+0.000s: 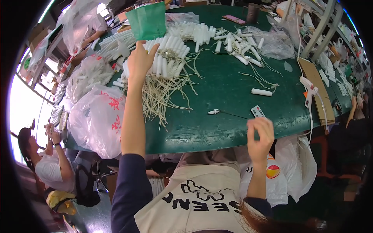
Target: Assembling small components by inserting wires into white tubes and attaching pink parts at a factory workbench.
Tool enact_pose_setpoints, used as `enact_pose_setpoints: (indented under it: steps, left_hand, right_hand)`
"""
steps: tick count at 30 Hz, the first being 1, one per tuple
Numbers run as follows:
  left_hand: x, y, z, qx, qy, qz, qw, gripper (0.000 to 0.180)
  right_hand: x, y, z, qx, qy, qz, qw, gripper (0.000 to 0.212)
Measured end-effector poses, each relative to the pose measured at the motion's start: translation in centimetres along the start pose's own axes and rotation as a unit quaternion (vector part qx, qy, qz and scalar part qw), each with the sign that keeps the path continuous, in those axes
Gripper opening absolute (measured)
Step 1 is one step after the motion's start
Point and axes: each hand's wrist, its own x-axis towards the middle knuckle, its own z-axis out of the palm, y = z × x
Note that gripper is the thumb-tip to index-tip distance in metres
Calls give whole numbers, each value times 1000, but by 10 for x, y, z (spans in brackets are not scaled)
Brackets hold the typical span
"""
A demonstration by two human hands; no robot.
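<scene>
My left hand (142, 60) reaches over the far left of the table, thumb and forefinger spread apart, with nothing seen between them. It is at the edge of a pile of white tubes (171, 44) with pale wires (163, 93), just below a green bag (147, 21). My right hand (261, 136) is curled closed and slightly blurred near the front edge; what its fingers hold, if anything, is hidden. Beside its fingertips lies a small white panel with red dots (257, 111). A thin dark wire runs from a small pointed piece (213, 112) toward those fingertips.
One white tube (262, 92) lies apart on the green table (217, 132); more lie loose (243, 46) farther back. A white glue gun (309, 91) with a cord rests by cardboard (316, 93) at right. Plastic bags (97, 120) crowd the left edge. Another person (48, 159) sits at left.
</scene>
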Motion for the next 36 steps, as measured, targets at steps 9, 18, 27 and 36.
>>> enact_pose_setpoints:
  steps: [9,18,27,36]
  left_hand:
    - [-124,76,-26,-302,-216,49,927,27]
    - [-152,56,-12,-472,-393,35,788,30]
    - [-164,66,-18,-559,-441,1,702,26]
    - [-163,71,-15,-526,-474,8,706,23]
  right_hand:
    - [74,124,22,-192,-93,18,977,23]
    - [83,147,13,-282,-242,43,927,35]
    - [110,86,-48,346,73,76,932,20]
    - [111,72,-51,368,80,-17,926,21]
